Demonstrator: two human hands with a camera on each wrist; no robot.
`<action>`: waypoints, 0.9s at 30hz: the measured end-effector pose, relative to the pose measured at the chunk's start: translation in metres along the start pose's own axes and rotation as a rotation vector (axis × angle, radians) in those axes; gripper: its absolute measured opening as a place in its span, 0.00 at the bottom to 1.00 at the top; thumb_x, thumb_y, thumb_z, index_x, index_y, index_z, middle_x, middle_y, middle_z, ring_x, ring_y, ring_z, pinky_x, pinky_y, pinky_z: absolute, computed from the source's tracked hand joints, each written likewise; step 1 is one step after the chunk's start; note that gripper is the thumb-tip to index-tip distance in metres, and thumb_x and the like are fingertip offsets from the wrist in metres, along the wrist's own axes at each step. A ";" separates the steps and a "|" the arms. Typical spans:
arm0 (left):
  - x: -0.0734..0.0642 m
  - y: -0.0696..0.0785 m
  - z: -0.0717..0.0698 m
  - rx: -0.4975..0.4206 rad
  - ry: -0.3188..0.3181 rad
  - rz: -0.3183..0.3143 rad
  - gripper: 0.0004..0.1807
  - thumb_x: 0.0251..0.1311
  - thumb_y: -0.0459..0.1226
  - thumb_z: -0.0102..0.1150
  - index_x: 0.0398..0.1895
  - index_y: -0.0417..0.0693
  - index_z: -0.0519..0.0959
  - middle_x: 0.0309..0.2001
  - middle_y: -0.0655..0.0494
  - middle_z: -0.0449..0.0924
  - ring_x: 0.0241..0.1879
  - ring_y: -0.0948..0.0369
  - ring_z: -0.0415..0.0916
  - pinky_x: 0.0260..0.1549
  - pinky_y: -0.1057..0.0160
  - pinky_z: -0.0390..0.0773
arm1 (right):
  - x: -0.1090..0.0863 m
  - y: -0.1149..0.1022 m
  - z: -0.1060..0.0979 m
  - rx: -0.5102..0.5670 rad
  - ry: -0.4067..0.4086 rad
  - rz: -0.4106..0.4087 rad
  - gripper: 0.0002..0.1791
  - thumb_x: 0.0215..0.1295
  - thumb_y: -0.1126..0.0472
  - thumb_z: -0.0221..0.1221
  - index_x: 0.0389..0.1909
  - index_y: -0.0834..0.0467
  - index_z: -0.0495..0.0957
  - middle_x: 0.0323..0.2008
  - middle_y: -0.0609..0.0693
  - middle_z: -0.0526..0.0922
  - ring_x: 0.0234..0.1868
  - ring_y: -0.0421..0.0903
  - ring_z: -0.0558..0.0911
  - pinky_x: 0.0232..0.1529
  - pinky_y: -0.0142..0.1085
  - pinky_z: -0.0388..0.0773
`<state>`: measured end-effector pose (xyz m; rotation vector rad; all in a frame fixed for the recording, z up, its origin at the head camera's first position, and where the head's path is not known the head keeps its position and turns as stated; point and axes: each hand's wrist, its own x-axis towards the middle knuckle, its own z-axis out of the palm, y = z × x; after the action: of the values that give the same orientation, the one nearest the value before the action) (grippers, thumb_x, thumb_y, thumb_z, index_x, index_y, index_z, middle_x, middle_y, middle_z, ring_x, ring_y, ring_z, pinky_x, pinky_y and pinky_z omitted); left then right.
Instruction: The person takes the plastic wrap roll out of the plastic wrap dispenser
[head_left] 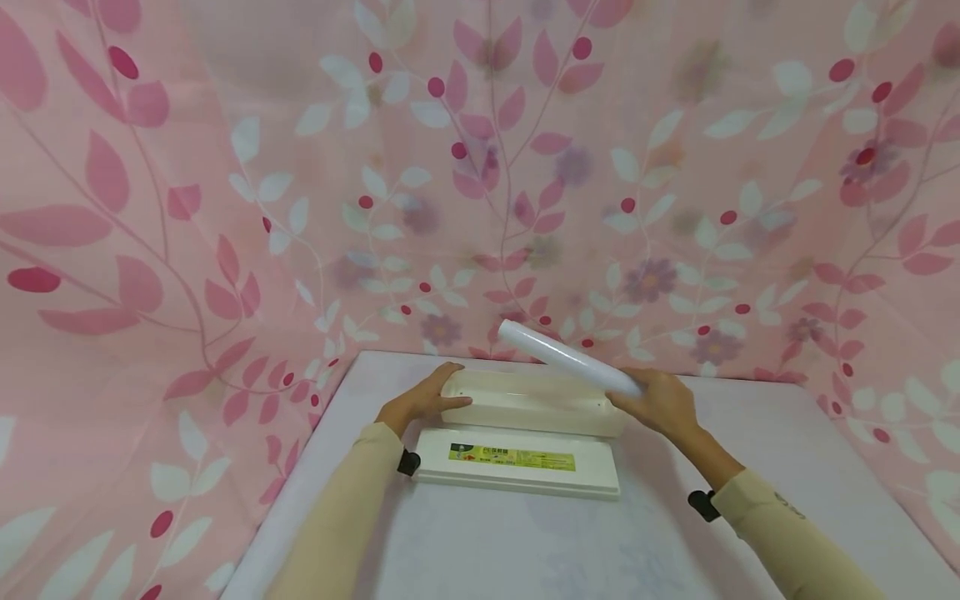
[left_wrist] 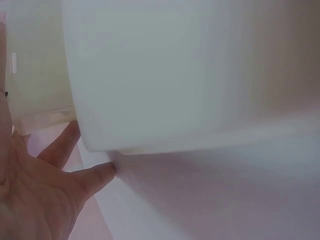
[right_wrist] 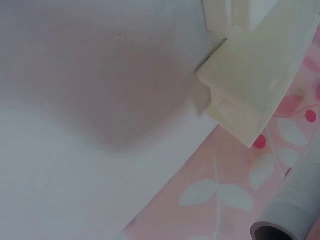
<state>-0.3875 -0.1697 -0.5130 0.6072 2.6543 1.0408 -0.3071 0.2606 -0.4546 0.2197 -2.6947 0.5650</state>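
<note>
An opened cream cling film dispenser stands at the table's far side in the head view. Its hollow back half [head_left: 536, 408] tilts up behind a flat front half [head_left: 517, 485], which bears a green and yellow label [head_left: 513, 457]. My left hand [head_left: 427, 398] grips the left end of the back half, thumb on the front. My right hand [head_left: 666, 404] holds a white cling film roll [head_left: 566, 358] near its right end, slanted above the dispenser, left end higher. The roll's hollow end [right_wrist: 280, 230] shows in the right wrist view.
The table [head_left: 540, 550] has a pale cloth. Pink curtains [head_left: 510, 167] with a leaf pattern hang right behind its far edge and along both sides. Dark wrist bands [head_left: 705, 504] sit at both cuffs.
</note>
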 end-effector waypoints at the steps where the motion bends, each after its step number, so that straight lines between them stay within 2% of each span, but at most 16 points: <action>1: 0.001 -0.001 0.000 0.001 0.001 0.000 0.46 0.59 0.55 0.65 0.76 0.53 0.55 0.75 0.51 0.55 0.73 0.51 0.55 0.72 0.44 0.56 | 0.000 0.000 -0.001 -0.001 -0.004 0.006 0.28 0.53 0.41 0.68 0.54 0.50 0.84 0.42 0.55 0.88 0.37 0.53 0.83 0.31 0.47 0.75; 8: 0.004 -0.003 0.000 0.000 -0.006 -0.008 0.47 0.58 0.57 0.66 0.76 0.54 0.55 0.75 0.51 0.54 0.73 0.51 0.55 0.73 0.44 0.55 | -0.004 0.002 -0.008 -0.012 -0.008 0.004 0.29 0.54 0.41 0.68 0.54 0.54 0.84 0.40 0.57 0.88 0.36 0.54 0.82 0.32 0.48 0.76; 13: 0.005 -0.003 0.000 0.011 -0.002 -0.004 0.47 0.58 0.57 0.65 0.76 0.54 0.55 0.76 0.51 0.53 0.74 0.50 0.54 0.72 0.44 0.55 | -0.008 0.002 -0.015 -0.018 -0.003 0.000 0.31 0.55 0.41 0.67 0.54 0.58 0.83 0.40 0.60 0.87 0.36 0.57 0.82 0.35 0.53 0.78; 20: 0.006 -0.002 -0.002 0.009 -0.011 0.005 0.48 0.59 0.58 0.64 0.77 0.55 0.54 0.77 0.51 0.51 0.75 0.50 0.53 0.73 0.44 0.55 | -0.017 0.007 -0.024 -0.004 0.003 0.021 0.31 0.60 0.43 0.65 0.59 0.58 0.79 0.48 0.63 0.85 0.43 0.61 0.83 0.39 0.59 0.77; 23: 0.004 0.000 -0.003 0.012 -0.019 0.001 0.48 0.59 0.57 0.64 0.77 0.54 0.53 0.77 0.50 0.50 0.75 0.49 0.52 0.73 0.43 0.55 | -0.023 0.007 -0.028 -0.008 0.001 0.056 0.32 0.61 0.42 0.64 0.62 0.57 0.76 0.50 0.65 0.83 0.45 0.63 0.82 0.36 0.58 0.77; 27: 0.001 0.002 -0.002 0.012 -0.021 -0.010 0.47 0.60 0.56 0.65 0.77 0.54 0.53 0.77 0.50 0.49 0.75 0.49 0.52 0.73 0.43 0.54 | -0.030 0.004 -0.034 -0.013 -0.005 0.107 0.35 0.62 0.39 0.62 0.64 0.56 0.74 0.50 0.67 0.82 0.42 0.62 0.82 0.29 0.52 0.77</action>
<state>-0.3883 -0.1691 -0.5104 0.6033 2.6444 1.0108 -0.2694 0.2809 -0.4391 0.0734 -2.7263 0.5785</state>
